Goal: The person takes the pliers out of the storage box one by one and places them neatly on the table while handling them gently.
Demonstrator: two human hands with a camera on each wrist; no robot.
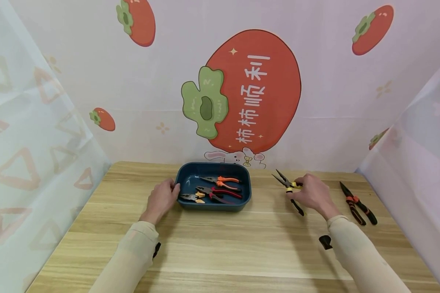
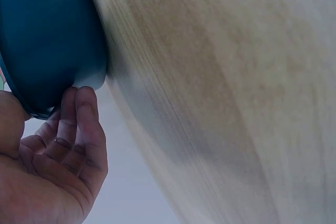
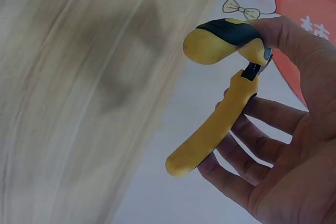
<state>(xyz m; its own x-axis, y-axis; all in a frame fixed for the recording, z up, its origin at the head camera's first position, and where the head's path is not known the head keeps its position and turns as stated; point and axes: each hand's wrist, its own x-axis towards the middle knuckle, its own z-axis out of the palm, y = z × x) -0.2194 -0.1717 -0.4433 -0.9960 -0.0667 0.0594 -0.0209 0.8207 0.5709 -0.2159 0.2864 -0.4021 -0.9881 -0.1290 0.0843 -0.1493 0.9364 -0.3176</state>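
Note:
A dark blue tray (image 1: 212, 207) stands toward the back of the table. My left hand (image 1: 161, 199) pinches its left edge, thumb over the rim and fingers against the outer wall (image 2: 52, 30). Inside lie pliers with orange handles (image 1: 227, 179), pliers with red and black handles (image 1: 227, 193) and pliers with pale yellow grips (image 1: 193, 197). Right of the tray, my right hand (image 1: 313, 193) holds long-nose pliers (image 1: 287, 184) by their yellow and black handles (image 3: 210, 129). Their handles are spread and their jaws stand slightly apart, pointing to the back left.
Long-nose pliers with black and orange handles (image 1: 353, 199) lie on the wooden table (image 1: 220, 248) at the far right. A printed cloth (image 1: 315, 138) hangs behind the table, and cloth walls flank both sides.

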